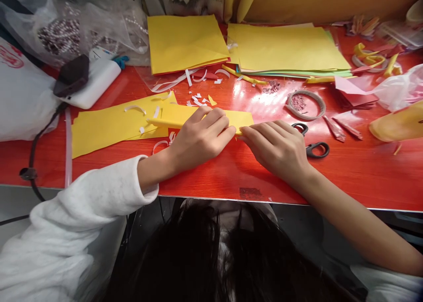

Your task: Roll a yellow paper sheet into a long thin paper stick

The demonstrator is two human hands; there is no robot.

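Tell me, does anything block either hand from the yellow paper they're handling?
Nothing visible does: the left hand and right hand both touch the yellow paper. The scissors lie beside the right hand, not in between.

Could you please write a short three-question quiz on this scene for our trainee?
1. True or false: the bare left hand and bare right hand both touch the yellow paper strip.
2. Which is partly hidden by the right hand?
a) black-handled scissors
b) blue plastic ruler
c) wooden pencil
3. Fill in: the round grey ring lies on a glossy ____ tabletop.

Key: 1 true; 2 a; 3 red.
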